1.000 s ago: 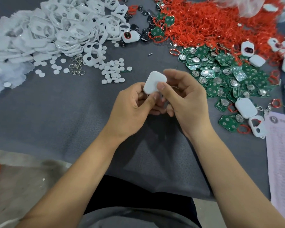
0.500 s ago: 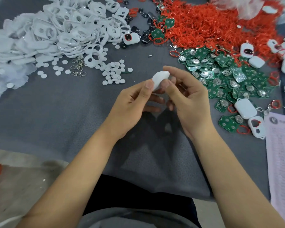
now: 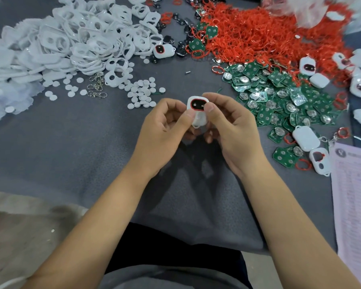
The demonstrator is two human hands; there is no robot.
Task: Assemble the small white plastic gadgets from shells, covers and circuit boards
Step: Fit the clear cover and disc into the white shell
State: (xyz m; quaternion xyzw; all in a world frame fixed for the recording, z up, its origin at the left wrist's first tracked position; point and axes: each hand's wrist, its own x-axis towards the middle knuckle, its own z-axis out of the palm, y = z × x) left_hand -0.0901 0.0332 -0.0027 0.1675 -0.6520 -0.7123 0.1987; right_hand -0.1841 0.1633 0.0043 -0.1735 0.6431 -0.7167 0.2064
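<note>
I hold a small white gadget (image 3: pixel 197 110) over the grey mat, its front toward me, showing a dark window ringed in red. My left hand (image 3: pixel 165 130) pinches its left edge with the thumb on the front. My right hand (image 3: pixel 231 126) grips the right side, thumb pressed on the front. A heap of white covers (image 3: pixel 75 42) lies at the back left. Green circuit boards (image 3: pixel 275 97) spread out to the right. Red rings (image 3: pixel 258 32) pile up behind them.
Small white discs (image 3: pixel 142 94) and metal clasps (image 3: pixel 97 86) lie left of my hands. Finished white gadgets (image 3: pixel 305 137) sit at the right, one more at the back (image 3: pixel 164 51). A printed sheet (image 3: pixel 354 201) lies at the right edge. Black buttons (image 3: pixel 181 44) sit at the back centre.
Both hands have turned the gadget over: its plain white back faced me before, now the red-ringed window faces me. The hands stayed in the same place.
</note>
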